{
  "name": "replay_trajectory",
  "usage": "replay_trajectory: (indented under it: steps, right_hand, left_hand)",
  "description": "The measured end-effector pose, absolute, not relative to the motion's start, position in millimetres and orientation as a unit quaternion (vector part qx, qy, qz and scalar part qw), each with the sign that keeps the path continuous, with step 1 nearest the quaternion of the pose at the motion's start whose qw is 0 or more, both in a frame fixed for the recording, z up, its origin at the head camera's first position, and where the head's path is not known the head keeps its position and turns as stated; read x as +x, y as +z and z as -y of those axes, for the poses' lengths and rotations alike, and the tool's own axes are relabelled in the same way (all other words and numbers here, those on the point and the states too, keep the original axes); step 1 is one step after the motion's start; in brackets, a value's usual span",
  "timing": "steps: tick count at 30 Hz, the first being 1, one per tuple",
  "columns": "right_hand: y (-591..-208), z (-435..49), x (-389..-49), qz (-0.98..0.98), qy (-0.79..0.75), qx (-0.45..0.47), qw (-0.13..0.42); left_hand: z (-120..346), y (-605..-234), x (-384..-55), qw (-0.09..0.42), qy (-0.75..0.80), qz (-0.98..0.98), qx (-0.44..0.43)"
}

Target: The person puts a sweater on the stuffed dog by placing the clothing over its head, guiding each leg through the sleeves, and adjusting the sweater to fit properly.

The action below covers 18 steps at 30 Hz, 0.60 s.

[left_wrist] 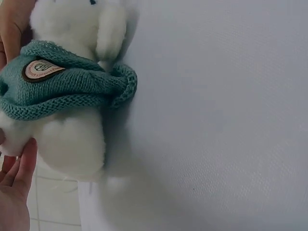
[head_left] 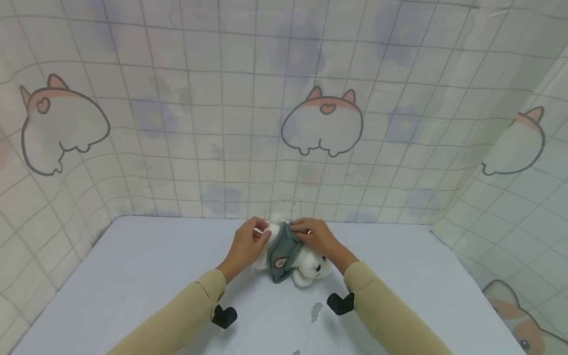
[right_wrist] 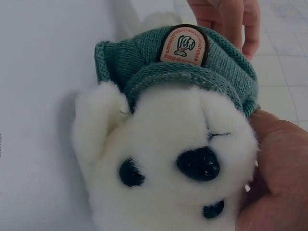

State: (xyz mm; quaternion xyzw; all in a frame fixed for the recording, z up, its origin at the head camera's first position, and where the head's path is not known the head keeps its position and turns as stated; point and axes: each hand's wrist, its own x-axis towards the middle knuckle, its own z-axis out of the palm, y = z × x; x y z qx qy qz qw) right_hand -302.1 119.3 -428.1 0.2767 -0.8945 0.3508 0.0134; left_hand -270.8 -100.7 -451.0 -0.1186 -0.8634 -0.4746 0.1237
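A white plush dog (right_wrist: 168,115) with black eyes and nose lies on the white table, its head toward the right in the head view. Round its body sits a green knitted sweater (head_left: 285,250) with an oval badge (right_wrist: 184,45). My left hand (head_left: 249,242) pinches a white leg (left_wrist: 17,137) of the plush dog between thumb and fingers. On the far side, my right hand (head_left: 316,235) grips the sweater's edge near the head, its fingertips partly hidden behind the knit. In the left wrist view the sweater's lower edge leaves both legs bare.
The white table (head_left: 168,276) ends close behind the plush dog at a wall covering (head_left: 239,123) with a grid and cartoon animals. Small grey marks (head_left: 316,312) show on the tabletop nearer to me. Black wrist mounts (head_left: 340,303) stick out below the sleeves.
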Motion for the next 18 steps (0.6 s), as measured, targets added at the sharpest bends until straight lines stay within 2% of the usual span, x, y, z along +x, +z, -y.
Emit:
replay_trajectory:
  steps: [6, 11, 18]
  right_hand:
    - [-430, -118, -300, 0.899, 0.350, 0.264, 0.015]
    - [-431, -117, -300, 0.894, 0.362, 0.265, 0.015]
    - [-439, -115, -302, 0.885, 0.372, 0.279, 0.041]
  left_hand:
    - [100, -452, -272, 0.089, -0.511, 0.851, -0.078]
    - [98, -449, -274, 0.076, -0.545, 0.834, -0.050]
    - [96, -448, -278, 0.065, -0.574, 0.816, -0.025]
